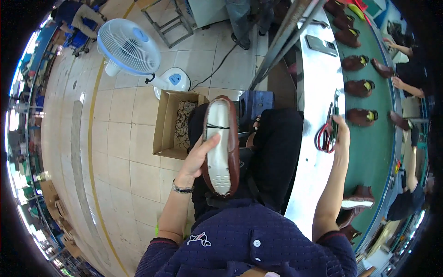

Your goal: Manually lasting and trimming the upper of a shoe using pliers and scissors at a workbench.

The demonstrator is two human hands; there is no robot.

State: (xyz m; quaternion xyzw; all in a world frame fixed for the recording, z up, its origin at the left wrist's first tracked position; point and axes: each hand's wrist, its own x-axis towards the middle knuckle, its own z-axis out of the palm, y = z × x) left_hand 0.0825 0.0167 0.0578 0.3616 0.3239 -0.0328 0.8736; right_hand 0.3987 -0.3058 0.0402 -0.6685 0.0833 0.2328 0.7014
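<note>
My left hand (199,159) grips a brown leather shoe (234,161) over my lap, its thumb pressed on the pale underside. That underside faces up, and a black cord crosses it. My right hand (341,134) is at a pair of scissors (326,141) with red handles, lying on the shiny metal ledge (314,184) at my right. Its fingers are closed at the handles, partly hidden.
Several brown shoes (359,88) line the green conveyor belt (355,161) beyond the ledge, which also bears a phone (321,45). An open cardboard box (167,124) with tangled dark cords stands by my left knee. Beyond it is a fan (129,46). Co-workers sit across the belt.
</note>
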